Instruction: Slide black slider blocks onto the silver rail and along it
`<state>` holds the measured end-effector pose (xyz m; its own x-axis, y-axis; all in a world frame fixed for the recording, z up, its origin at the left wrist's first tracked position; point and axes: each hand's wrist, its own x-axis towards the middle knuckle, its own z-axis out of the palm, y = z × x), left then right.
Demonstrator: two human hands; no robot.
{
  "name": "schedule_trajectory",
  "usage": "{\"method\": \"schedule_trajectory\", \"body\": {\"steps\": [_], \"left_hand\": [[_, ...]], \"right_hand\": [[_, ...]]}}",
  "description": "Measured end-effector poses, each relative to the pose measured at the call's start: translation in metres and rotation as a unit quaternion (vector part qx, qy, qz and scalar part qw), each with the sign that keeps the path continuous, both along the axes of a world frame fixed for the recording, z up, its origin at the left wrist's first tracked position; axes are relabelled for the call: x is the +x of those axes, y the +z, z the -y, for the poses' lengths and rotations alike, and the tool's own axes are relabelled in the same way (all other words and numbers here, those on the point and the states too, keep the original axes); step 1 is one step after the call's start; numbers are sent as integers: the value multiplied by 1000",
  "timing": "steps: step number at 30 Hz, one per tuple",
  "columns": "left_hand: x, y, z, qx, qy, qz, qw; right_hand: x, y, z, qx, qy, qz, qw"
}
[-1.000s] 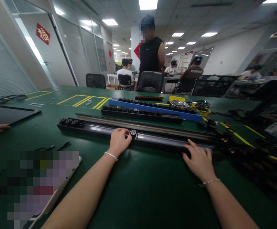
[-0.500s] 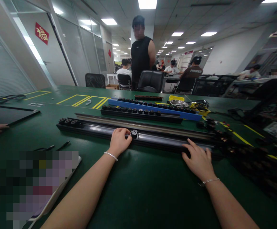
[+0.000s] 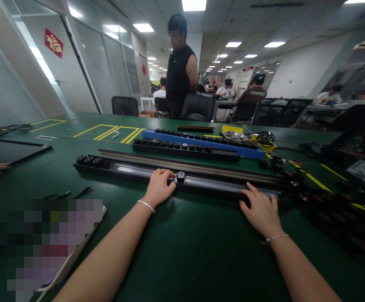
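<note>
While hands (image 3: pixel 161 187) (image 3: pixel 262 212) touch dark rail (image 3: pixel 215 185), black module (image 3: pixel 180 177) between, green table (image 3: pixel 188 247)

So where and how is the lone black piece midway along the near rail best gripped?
Probably by its upper sides, from above and slightly right: the black piece sits in the near rail's open top, and the left grip crowds its left.

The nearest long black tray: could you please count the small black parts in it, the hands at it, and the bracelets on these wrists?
Small black parts: 4 (three at the left end, single part beside the left hand)
Hands: 2 (left hand, right hand)
Bracelets: 2 (left bracelet, right bracelet)
Total: 8
</note>
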<state>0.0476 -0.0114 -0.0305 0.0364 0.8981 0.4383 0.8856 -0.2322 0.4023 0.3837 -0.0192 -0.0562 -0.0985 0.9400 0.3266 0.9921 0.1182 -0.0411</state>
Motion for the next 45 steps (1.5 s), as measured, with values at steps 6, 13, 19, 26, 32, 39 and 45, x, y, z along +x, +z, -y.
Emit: {"method": "schedule_trajectory", "body": {"steps": [6, 13, 19, 26, 32, 39, 45], "left_hand": [[-2, -4, -1, 29, -23, 10, 999], [-2, -7, -1, 16, -43, -3, 999], [-1, -8, -1, 0, -56, -27, 998], [0, -7, 0, -9, -83, -42, 996], [0, -6, 0, -8, -105, -50, 993], [6, -5, 3, -21, -119, -71, 990], [7, -4, 4, -24, -127, -77, 989]], "right_hand": [[1, -1, -1, -1, 2, -2, 1000], [0, 0, 0, -3, 0, -5, 1000], [-1, 2, 1, -6, -3, -4, 1000], [-1, 0, 1, 14, -1, 0, 1000], [1, -2, -1, 14, 4, 4, 1000], [0, -1, 0, 12, 1, -1, 1000], [1, -2, 0, 10, 0, 0, 1000]]}}
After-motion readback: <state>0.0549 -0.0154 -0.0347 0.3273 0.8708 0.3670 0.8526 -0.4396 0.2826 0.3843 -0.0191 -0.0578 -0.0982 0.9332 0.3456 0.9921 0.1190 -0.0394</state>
